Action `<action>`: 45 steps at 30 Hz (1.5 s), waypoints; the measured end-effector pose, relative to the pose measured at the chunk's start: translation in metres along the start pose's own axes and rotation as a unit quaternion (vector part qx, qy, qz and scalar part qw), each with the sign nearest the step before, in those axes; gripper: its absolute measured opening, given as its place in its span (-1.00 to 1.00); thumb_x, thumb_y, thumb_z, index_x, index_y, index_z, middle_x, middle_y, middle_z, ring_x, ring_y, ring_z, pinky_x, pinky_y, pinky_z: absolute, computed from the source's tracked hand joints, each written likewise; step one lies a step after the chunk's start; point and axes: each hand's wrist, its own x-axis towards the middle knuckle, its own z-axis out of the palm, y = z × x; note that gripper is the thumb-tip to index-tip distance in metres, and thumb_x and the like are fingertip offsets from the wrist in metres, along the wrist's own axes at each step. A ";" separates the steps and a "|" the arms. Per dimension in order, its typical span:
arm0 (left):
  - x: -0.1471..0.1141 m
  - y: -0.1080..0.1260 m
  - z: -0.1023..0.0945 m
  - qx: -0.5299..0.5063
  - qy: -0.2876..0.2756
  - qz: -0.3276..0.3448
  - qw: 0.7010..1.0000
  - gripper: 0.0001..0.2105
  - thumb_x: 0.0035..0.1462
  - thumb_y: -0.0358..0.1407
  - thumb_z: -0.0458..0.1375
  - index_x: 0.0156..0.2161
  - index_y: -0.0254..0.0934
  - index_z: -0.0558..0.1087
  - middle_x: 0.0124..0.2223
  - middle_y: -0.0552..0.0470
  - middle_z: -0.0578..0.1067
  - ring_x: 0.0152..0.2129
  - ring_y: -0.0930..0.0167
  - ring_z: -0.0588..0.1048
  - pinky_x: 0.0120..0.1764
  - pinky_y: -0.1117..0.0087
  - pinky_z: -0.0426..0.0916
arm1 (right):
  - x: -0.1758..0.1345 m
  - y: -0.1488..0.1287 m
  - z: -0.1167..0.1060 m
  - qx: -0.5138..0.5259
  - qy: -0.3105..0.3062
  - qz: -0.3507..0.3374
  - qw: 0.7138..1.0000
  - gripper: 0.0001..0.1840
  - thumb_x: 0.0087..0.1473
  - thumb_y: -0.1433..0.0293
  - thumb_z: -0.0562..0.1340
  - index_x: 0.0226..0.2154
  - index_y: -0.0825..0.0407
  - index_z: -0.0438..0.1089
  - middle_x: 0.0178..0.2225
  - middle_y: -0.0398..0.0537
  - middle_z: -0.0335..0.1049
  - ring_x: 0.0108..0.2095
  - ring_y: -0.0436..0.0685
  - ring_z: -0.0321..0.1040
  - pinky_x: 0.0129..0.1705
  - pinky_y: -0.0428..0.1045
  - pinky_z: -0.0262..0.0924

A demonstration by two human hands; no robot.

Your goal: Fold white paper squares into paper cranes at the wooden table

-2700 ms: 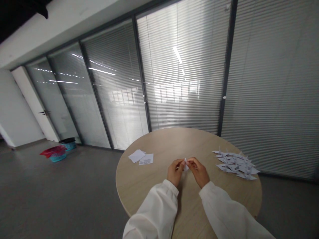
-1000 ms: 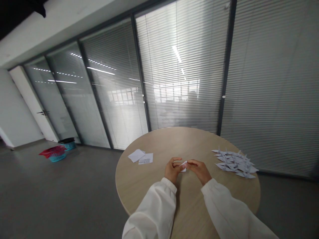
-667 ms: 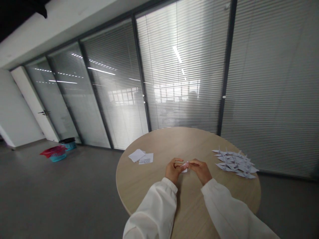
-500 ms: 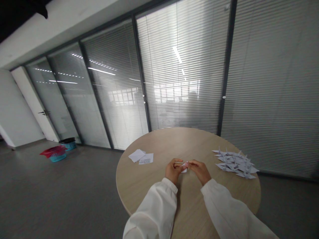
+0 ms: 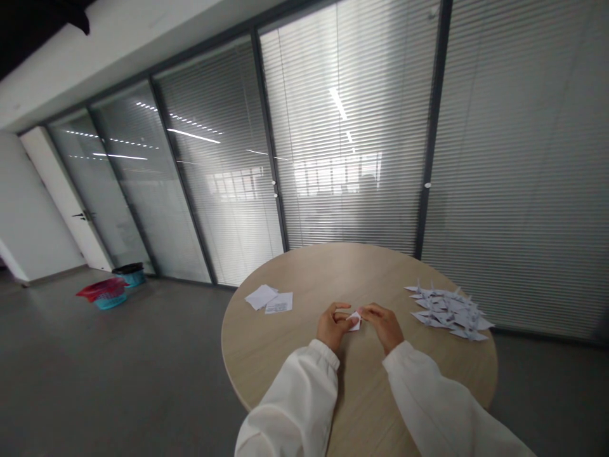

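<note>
A small folded piece of white paper [image 5: 354,322] is between my hands, above the middle of the round table. My left hand [image 5: 333,325] grips its left side, thumb on top and fingers curled behind. The fingertips of my right hand [image 5: 383,322] pinch the paper at its upper right edge. The fingers partly cover the paper, so its full shape is hidden. To the right lies a heap of folded paper cranes [image 5: 450,311]. Several flat white paper sheets [image 5: 261,296] lie on the left, one with printed text.
The round wooden table [image 5: 342,266] stands close to a glass partition with blinds [image 5: 352,209]. On the floor at the left are a blue basket with a red liner [image 5: 107,294] and a blue bin with a black liner [image 5: 132,274]. A white door [image 5: 71,203] is beyond.
My right fingertips have shifted slightly right on the paper, and more of its white surface shows between my hands. The sheets and the cranes have stayed in place.
</note>
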 end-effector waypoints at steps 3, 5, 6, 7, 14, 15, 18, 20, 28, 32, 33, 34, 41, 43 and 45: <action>0.000 0.001 -0.001 -0.030 -0.001 -0.023 0.999 -0.47 -0.45 -0.22 0.37 -0.28 -0.37 0.32 -0.54 0.00 0.50 -0.57 0.38 0.48 -0.44 0.34 0.39 | 0.000 0.002 0.000 0.007 0.001 0.007 1.000 -0.69 -0.16 0.14 0.21 -0.58 0.05 0.41 -0.55 -0.13 0.38 -0.46 0.06 0.27 -0.40 -0.09 0.17; -0.001 0.001 -0.002 -0.037 0.009 -0.024 0.999 -0.47 -0.46 -0.23 0.37 -0.30 -0.38 0.32 -0.56 0.01 0.49 -0.57 0.37 0.48 -0.44 0.33 0.39 | 0.001 0.003 0.001 0.018 -0.011 0.017 1.000 -0.66 -0.16 0.11 0.20 -0.55 0.07 0.42 -0.55 -0.11 0.39 -0.46 0.06 0.27 -0.42 -0.09 0.17; -0.001 0.002 -0.002 -0.038 0.015 -0.021 0.999 -0.48 -0.47 -0.23 0.37 -0.31 -0.38 0.33 -0.57 0.01 0.48 -0.57 0.38 0.48 -0.44 0.33 0.40 | 0.001 0.004 0.001 0.024 -0.020 0.023 0.999 -0.64 -0.16 0.10 0.20 -0.54 0.08 0.42 -0.54 -0.11 0.39 -0.46 0.06 0.28 -0.42 -0.09 0.17; -0.001 0.002 -0.002 -0.037 0.019 -0.017 0.999 -0.49 -0.46 -0.23 0.37 -0.32 -0.38 0.33 -0.58 0.02 0.48 -0.58 0.38 0.47 -0.45 0.33 0.40 | 0.001 0.004 0.002 0.028 -0.029 0.029 0.999 -0.62 -0.16 0.09 0.19 -0.52 0.09 0.43 -0.53 -0.10 0.40 -0.46 0.06 0.28 -0.43 -0.09 0.16; -0.002 0.004 -0.002 -0.029 0.030 -0.014 0.999 -0.50 -0.48 -0.24 0.37 -0.34 -0.36 0.33 -0.62 0.08 0.45 -0.62 0.41 0.46 -0.47 0.33 0.41 | 0.001 0.005 0.003 0.024 -0.052 0.032 0.998 -0.59 -0.18 0.06 0.19 -0.55 0.10 0.42 -0.56 -0.12 0.39 -0.49 0.05 0.26 -0.45 -0.10 0.14; -0.002 0.004 -0.002 -0.029 0.030 -0.015 0.999 -0.50 -0.48 -0.24 0.38 -0.34 -0.36 0.33 -0.63 0.08 0.45 -0.62 0.41 0.46 -0.47 0.33 0.41 | 0.001 0.004 0.003 0.022 -0.052 0.027 0.998 -0.59 -0.18 0.06 0.19 -0.56 0.10 0.42 -0.58 -0.13 0.38 -0.50 0.04 0.26 -0.46 -0.10 0.13; -0.002 0.004 -0.002 -0.024 0.025 -0.017 0.999 -0.50 -0.47 -0.25 0.37 -0.33 -0.36 0.32 -0.63 0.09 0.45 -0.63 0.42 0.46 -0.46 0.33 0.41 | 0.000 0.000 0.002 0.003 -0.046 0.008 0.999 -0.61 -0.17 0.08 0.19 -0.60 0.09 0.41 -0.61 -0.15 0.36 -0.52 0.03 0.25 -0.47 -0.10 0.12; -0.002 0.002 -0.002 -0.017 0.019 -0.019 1.000 -0.53 -0.45 -0.24 0.37 -0.35 -0.36 0.33 -0.62 0.08 0.46 -0.63 0.43 0.46 -0.46 0.33 0.41 | 0.000 -0.003 0.002 -0.015 -0.031 -0.003 0.999 -0.63 -0.18 0.10 0.20 -0.61 0.09 0.41 -0.60 -0.14 0.37 -0.53 0.04 0.25 -0.46 -0.09 0.11; 0.001 -0.002 -0.004 0.000 -0.010 -0.080 0.997 -0.64 -0.41 -0.16 0.34 -0.50 -0.40 0.41 -0.54 -0.03 0.50 -0.59 0.38 0.48 -0.49 0.41 0.38 | 0.000 -0.001 0.000 -0.022 -0.014 0.003 1.000 -0.65 -0.17 0.11 0.20 -0.60 0.08 0.41 -0.59 -0.13 0.38 -0.51 0.05 0.25 -0.43 -0.08 0.12; 0.006 -0.001 -0.009 0.009 0.063 -0.037 0.997 -0.65 -0.38 -0.12 0.31 -0.51 -0.39 0.44 -0.62 0.06 0.44 -0.70 0.51 0.38 -0.57 0.48 0.33 | -0.001 -0.002 0.002 -0.013 -0.035 0.022 0.999 -0.65 -0.18 0.12 0.20 -0.57 0.09 0.42 -0.58 -0.12 0.38 -0.50 0.05 0.25 -0.44 -0.09 0.12; 0.007 -0.001 -0.011 0.014 0.076 -0.023 0.997 -0.65 -0.36 -0.11 0.29 -0.52 -0.39 0.45 -0.65 0.09 0.41 -0.72 0.53 0.35 -0.59 0.50 0.31 | -0.001 -0.003 0.002 -0.016 -0.045 0.024 0.999 -0.66 -0.17 0.13 0.20 -0.57 0.10 0.42 -0.58 -0.12 0.37 -0.51 0.04 0.25 -0.45 -0.09 0.11; 0.008 -0.002 -0.012 0.021 0.086 -0.009 0.996 -0.65 -0.35 -0.09 0.28 -0.52 -0.39 0.44 -0.66 0.10 0.39 -0.73 0.54 0.33 -0.61 0.51 0.30 | -0.001 -0.003 0.003 -0.024 -0.056 0.026 0.998 -0.67 -0.17 0.14 0.20 -0.58 0.10 0.41 -0.60 -0.13 0.36 -0.52 0.03 0.24 -0.46 -0.10 0.10; 0.007 -0.006 -0.014 0.155 0.071 0.065 0.983 -0.71 -0.20 -0.12 0.19 -0.52 -0.37 0.43 -0.63 0.10 0.36 -0.72 0.54 0.31 -0.67 0.54 0.27 | -0.004 0.000 0.009 -0.057 -0.137 0.023 0.989 -0.69 -0.09 0.15 0.14 -0.57 0.06 0.30 -0.63 -0.19 0.30 -0.57 -0.02 0.23 -0.51 -0.13 0.09; 0.005 -0.006 -0.013 0.180 0.057 0.073 0.979 -0.73 -0.17 -0.13 0.17 -0.52 -0.36 0.42 -0.64 0.10 0.36 -0.71 0.53 0.33 -0.66 0.54 0.27 | -0.006 0.002 0.010 -0.045 -0.167 0.024 0.985 -0.70 -0.07 0.14 0.13 -0.53 0.05 0.28 -0.64 -0.20 0.30 -0.59 -0.03 0.23 -0.51 -0.13 0.11; 0.005 -0.005 -0.013 0.176 0.047 0.071 0.981 -0.73 -0.16 -0.13 0.17 -0.53 -0.36 0.42 -0.63 0.10 0.36 -0.70 0.52 0.35 -0.64 0.53 0.29 | -0.006 0.003 0.010 -0.038 -0.187 0.022 0.981 -0.69 -0.05 0.12 0.11 -0.52 0.04 0.25 -0.68 -0.23 0.27 -0.63 -0.04 0.21 -0.52 -0.14 0.11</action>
